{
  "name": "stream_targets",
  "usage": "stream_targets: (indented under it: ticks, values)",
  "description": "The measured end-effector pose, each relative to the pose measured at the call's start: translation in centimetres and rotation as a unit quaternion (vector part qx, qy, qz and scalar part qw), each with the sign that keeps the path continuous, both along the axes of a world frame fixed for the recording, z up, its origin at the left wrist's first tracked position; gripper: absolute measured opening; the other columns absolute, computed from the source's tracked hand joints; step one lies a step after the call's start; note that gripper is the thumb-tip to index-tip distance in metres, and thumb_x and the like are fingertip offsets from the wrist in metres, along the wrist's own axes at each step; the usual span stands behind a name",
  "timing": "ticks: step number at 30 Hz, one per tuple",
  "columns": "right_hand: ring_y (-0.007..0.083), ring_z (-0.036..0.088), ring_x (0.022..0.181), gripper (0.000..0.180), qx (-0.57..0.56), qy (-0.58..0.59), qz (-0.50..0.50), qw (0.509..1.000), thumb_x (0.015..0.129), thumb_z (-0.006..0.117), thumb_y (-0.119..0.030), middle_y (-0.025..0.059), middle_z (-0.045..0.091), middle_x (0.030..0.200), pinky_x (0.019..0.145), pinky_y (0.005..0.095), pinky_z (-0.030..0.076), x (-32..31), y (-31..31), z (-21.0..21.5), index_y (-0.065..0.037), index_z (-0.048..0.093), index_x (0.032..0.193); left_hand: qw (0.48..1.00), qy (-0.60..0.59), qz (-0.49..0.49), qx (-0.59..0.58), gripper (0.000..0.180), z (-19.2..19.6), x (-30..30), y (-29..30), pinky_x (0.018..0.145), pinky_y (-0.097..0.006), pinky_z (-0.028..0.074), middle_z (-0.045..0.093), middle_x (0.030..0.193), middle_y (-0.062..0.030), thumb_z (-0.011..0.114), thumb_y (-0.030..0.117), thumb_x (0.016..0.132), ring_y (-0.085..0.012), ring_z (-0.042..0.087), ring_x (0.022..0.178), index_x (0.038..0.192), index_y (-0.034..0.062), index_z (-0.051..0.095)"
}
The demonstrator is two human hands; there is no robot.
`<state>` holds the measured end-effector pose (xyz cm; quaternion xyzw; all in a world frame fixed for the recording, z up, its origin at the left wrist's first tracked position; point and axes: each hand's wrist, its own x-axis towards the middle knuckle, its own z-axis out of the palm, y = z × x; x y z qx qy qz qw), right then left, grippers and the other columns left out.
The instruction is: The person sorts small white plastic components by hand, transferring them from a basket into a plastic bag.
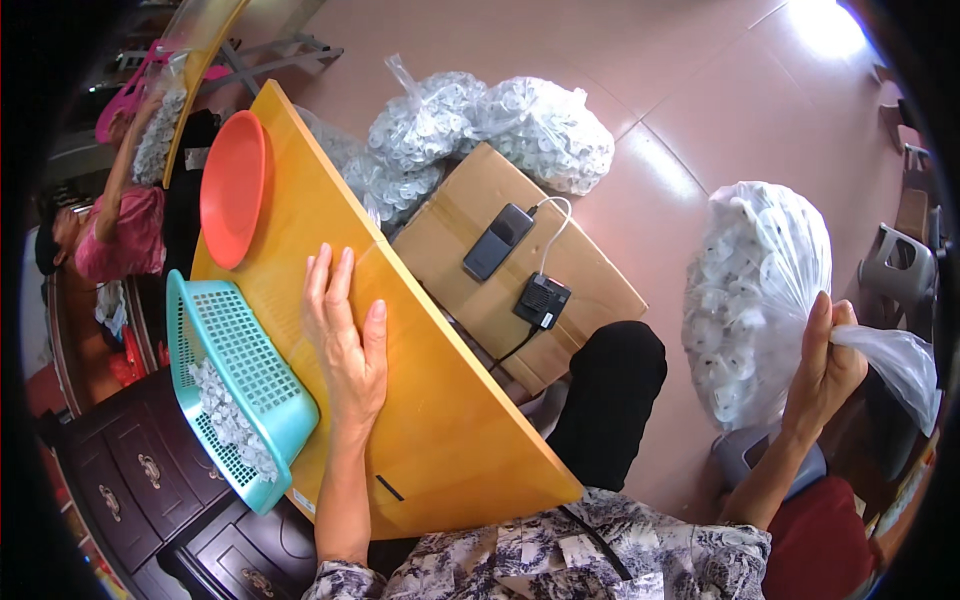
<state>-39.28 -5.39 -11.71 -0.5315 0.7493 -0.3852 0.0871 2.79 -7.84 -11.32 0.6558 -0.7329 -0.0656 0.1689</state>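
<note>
My right hand [828, 362] is closed around the gathered neck of a clear plastic bag [757, 300], which bulges with many small white plastic pieces. The bag hangs at my right side, its loose top trailing past my fist. My left hand [345, 335] rests on the yellow wooden table [430, 420], palm down with fingers stretched out. Left of that hand stands a turquoise mesh basket [262, 370], tilted in view, with small white pieces [228, 415] in it. Farther along the tabletop is an orange-red plate [233, 190].
Beyond the table a cardboard box [480, 220] carries a black power bank [498, 242] cabled to a small black device [542, 300]. Several filled bags [545, 130] lie on the floor behind it. Dark drawers [150, 465] stand at left, near another person [125, 225]. Grey stools [898, 265] are at right.
</note>
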Motion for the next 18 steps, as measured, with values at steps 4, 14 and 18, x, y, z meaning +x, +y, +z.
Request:
stream_targets:
  ticks: [4, 14, 18]
  values:
    - [0.0065, 0.032, 0.063, 0.034, 0.017, -0.021, 0.004, 1.0, 0.1, 0.062, -0.013, -0.0011, 0.037, 0.067, 0.056, 0.0244, 0.027, -0.4, -1.4, -4.0, -0.001, 0.045, 0.073, 1.0, -0.026, 0.008, 0.01, 0.051, -0.1, -0.5, -0.1, 0.117, -0.046, 0.024, 0.037, 0.153, -0.0171, 0.044, 0.03, 0.103, -0.0346, 0.033, 0.142, 0.145, 0.0012, 0.045]
    - [0.0087, 0.034, 0.062, 0.033, 0.052, -0.019, -0.004, 0.998, 0.1, 0.06, -0.014, 0.0006, 0.038, 0.065, 0.056, 0.0262, 0.031, 0.4, -2.4, -10.1, 0.0, 0.047, 0.073, 0.999, -0.002, 0.019, 0.027, 0.053, 0.3, -0.1, -0.1, 0.117, -0.049, 0.023, 0.035, 0.154, -0.0193, 0.051, 0.031, 0.1, -0.0385, 0.029, 0.144, 0.145, 0.0021, 0.045]
    - [0.0108, 0.038, 0.06, 0.027, 0.03, -0.013, 0.048, 0.998, 0.097, 0.065, -0.011, 0.0015, 0.042, 0.065, 0.057, 0.0276, 0.034, 1.4, -4.0, -10.9, 0.001, 0.054, 0.075, 0.999, -0.011, 0.019, 0.028, 0.055, 0.4, 0.3, 0.1, 0.117, -0.05, 0.023, 0.035, 0.154, -0.0195, 0.052, 0.034, 0.1, -0.0391, 0.029, 0.144, 0.144, 0.0019, 0.045]
